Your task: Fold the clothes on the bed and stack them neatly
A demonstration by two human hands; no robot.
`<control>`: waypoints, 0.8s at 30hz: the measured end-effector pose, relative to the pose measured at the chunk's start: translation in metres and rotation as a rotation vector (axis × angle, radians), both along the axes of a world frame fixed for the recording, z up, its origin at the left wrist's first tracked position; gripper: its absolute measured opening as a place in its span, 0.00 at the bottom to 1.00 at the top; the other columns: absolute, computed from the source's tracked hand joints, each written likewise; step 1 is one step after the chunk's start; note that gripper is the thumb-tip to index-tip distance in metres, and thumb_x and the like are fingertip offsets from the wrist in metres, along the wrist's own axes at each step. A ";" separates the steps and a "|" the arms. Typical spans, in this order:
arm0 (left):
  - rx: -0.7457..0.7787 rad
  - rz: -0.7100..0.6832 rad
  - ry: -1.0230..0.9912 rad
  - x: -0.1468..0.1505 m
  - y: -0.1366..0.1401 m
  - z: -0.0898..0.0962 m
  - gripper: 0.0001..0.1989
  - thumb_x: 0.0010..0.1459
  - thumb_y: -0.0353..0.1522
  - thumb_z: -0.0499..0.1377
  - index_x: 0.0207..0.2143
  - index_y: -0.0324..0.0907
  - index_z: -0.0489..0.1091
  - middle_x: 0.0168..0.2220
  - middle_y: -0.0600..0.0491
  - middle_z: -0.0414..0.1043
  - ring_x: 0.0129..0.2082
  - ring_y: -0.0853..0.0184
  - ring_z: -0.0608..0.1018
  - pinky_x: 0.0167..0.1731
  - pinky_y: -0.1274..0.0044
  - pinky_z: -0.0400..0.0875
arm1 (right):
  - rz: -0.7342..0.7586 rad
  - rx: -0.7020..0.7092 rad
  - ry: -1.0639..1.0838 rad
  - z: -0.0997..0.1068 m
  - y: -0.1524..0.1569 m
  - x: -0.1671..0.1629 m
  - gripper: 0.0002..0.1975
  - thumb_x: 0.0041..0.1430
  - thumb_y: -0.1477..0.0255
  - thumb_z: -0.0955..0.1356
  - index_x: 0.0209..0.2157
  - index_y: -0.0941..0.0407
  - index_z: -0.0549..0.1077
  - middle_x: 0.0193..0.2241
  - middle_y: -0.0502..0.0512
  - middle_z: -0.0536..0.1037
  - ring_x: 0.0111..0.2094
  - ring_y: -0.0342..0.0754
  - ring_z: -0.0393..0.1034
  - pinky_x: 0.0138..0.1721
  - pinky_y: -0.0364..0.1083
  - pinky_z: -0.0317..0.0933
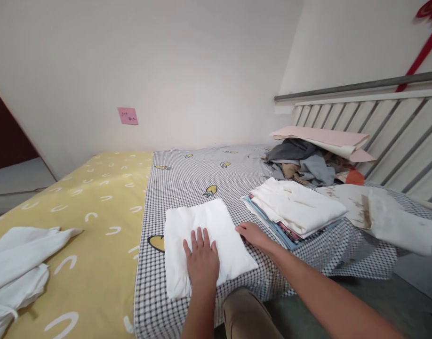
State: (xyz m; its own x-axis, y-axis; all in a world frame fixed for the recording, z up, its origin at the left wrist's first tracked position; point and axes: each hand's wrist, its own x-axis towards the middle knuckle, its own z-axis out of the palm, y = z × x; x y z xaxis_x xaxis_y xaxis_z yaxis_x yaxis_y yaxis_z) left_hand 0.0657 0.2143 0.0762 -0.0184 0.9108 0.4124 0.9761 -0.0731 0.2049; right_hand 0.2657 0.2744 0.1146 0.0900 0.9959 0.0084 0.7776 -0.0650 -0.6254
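Left grip (203, 259) is lying flat, fingers spreading over the folded white cloth (228, 245); right grip (252, 234) is curling at that cloth's right edge, can't tell if it's actually pinching. Scanning left to right: a dark red panel (7, 132) is filling the far-left edge. Crumpled white fabric (18, 263) is lying on a yellow sheet (103, 263), white arch prints running all over it. Pink note (127, 116) is sticking to the bare white wall (202, 70), handwriting showing but too small for reading. Next, a black-and-white checked sheet (191, 181) is meeting the yellow one along a straight seam, yellow motifs dotting it. Folded white cloth is resting on this checked part, near its front edge. A brown-trousered knee (247, 313) is poking up just below. Right of that, a folded stack (297, 202) is sitting, white on top, blue and patterned layers peeking out underneath. Behind it a grey clothes heap (299, 160) is carrying a pale pink sheet (322, 134). A brown-stained white piece (396, 219) is stretching rightward. Grey floor (350, 294) is showing below. White slatted railing (388, 117) is running along the right, grey pipe (343, 89) above, red ornament (420, 59) hanging at top right.
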 end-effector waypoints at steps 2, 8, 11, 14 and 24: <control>0.001 -0.009 -0.007 0.000 0.000 0.000 0.25 0.69 0.35 0.47 0.66 0.39 0.62 0.69 0.44 0.58 0.70 0.49 0.61 0.69 0.48 0.51 | -0.062 0.065 -0.033 0.008 0.002 -0.001 0.13 0.66 0.71 0.61 0.31 0.55 0.75 0.31 0.56 0.77 0.35 0.49 0.72 0.35 0.45 0.60; 0.011 -0.003 -0.013 0.000 0.000 -0.003 0.25 0.70 0.35 0.46 0.67 0.39 0.61 0.69 0.44 0.57 0.70 0.48 0.60 0.68 0.47 0.52 | -0.040 0.409 -0.168 0.019 0.008 -0.053 0.25 0.69 0.68 0.58 0.65 0.48 0.64 0.69 0.60 0.58 0.68 0.58 0.52 0.64 0.62 0.50; 0.017 -0.002 -0.045 0.001 -0.001 -0.006 0.26 0.71 0.36 0.45 0.67 0.40 0.60 0.69 0.44 0.58 0.70 0.51 0.61 0.69 0.49 0.53 | 0.100 0.386 -0.264 -0.002 0.007 -0.083 0.25 0.71 0.63 0.58 0.67 0.42 0.62 0.71 0.53 0.58 0.71 0.60 0.45 0.67 0.69 0.40; 0.008 0.000 -0.084 0.001 -0.002 -0.008 0.25 0.71 0.39 0.45 0.66 0.43 0.61 0.69 0.45 0.59 0.70 0.51 0.60 0.69 0.49 0.53 | 0.199 0.198 -0.354 -0.027 0.009 -0.092 0.25 0.72 0.61 0.58 0.67 0.39 0.62 0.71 0.50 0.59 0.72 0.63 0.43 0.66 0.73 0.37; -0.149 -0.061 -0.265 -0.004 -0.008 0.010 0.27 0.67 0.42 0.53 0.67 0.47 0.62 0.70 0.47 0.59 0.71 0.53 0.58 0.70 0.50 0.50 | 0.219 0.106 -0.463 -0.037 0.012 -0.088 0.27 0.73 0.57 0.52 0.71 0.39 0.55 0.73 0.46 0.51 0.73 0.62 0.38 0.67 0.72 0.38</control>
State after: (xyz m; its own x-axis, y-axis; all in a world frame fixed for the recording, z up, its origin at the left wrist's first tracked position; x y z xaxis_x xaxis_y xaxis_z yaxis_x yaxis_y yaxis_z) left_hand 0.0613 0.2065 0.0866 -0.0506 0.9636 0.2625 0.8818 -0.0802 0.4647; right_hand 0.1772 0.2868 0.0778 -0.1574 0.9825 0.0996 0.9626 0.1751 -0.2068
